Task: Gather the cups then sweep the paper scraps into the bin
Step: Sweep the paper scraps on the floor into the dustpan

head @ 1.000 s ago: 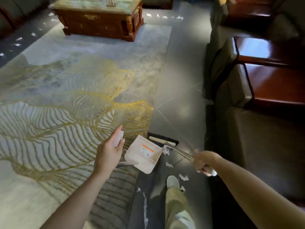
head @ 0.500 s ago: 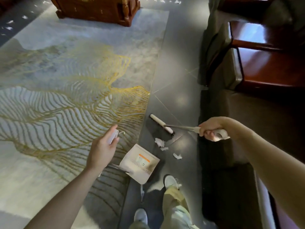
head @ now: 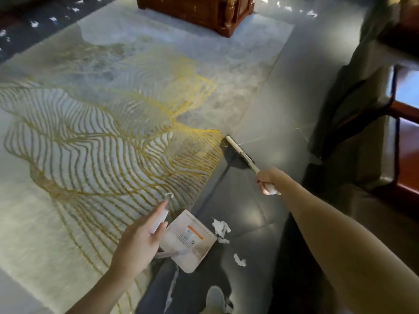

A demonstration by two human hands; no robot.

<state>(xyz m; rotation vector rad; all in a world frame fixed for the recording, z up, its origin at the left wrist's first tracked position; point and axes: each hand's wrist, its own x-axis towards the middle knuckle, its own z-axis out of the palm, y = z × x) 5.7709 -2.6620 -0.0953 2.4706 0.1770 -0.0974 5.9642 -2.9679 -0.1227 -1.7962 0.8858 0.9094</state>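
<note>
Living-room floor [head: 267, 91], grey tile, w/ a big grey-&-gold rug [head: 90, 132] down the middle, a carved wooden table [head: 204, 12] at the far end & dark armchairs [head: 353, 105] along the right: clean-up underway, far from finished by the look of it. A person stands at the rug's edge, right hand [head: 268, 180] wrapped round the end of a long-handled broom [head: 238, 152]. Its head is down on the tile right at the rug's border, well ahead of the feet. Left hand [head: 138, 241] curls round the white grip of a dustpan [head: 188, 241], low at the rug/tile line; can't tell if it touches down. Paper scraps [head: 221, 227] sit in a small clump just beside the pan's right edge, a stray piece [head: 239, 260] lies nearer the shoe [head: 215, 295], none visibly in the pan. Far scraps [head: 311, 12] dot the tile beyond the table, left-side scraps [head: 34, 23] the dark floor at top left. No cups, no bin in shot, so the cup stage can't be judged. Sweeping looks early, most litter left to collect.
</note>
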